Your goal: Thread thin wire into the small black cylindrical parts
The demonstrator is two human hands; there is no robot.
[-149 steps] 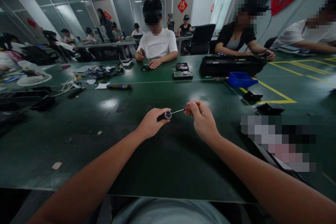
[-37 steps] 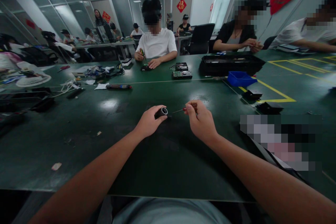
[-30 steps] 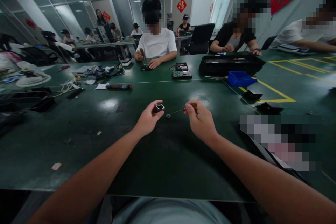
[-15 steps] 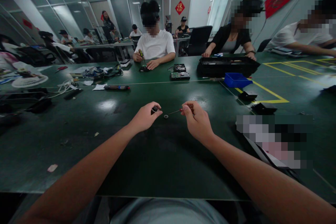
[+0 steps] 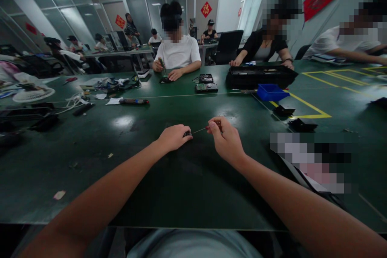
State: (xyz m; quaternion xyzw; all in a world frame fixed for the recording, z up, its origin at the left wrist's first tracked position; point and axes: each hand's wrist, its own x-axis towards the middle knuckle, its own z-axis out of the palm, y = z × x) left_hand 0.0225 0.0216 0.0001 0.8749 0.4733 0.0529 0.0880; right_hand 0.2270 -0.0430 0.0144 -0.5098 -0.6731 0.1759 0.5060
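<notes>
Seemingly for fine control, right fingers (image 5: 215,129) close round a screwdriver (image 5: 198,130), its shaft pointing at the dark part (image 5: 188,133) pinched in nearly closed left fingers (image 5: 183,127), near the surface (image 5: 184,193). Those left fingers have shifted toward the tip, where a disc lay exposed earlier.

We are in a shared electronics workshop, or an office used as one: hard drives (image 5: 206,87), cables (image 5: 112,83) and a blue bin (image 5: 272,92) lie on a long green bench (image 5: 157,193), with co-workers, office chairs (image 5: 228,45) and glass partitions (image 5: 130,8) beyond.
</notes>
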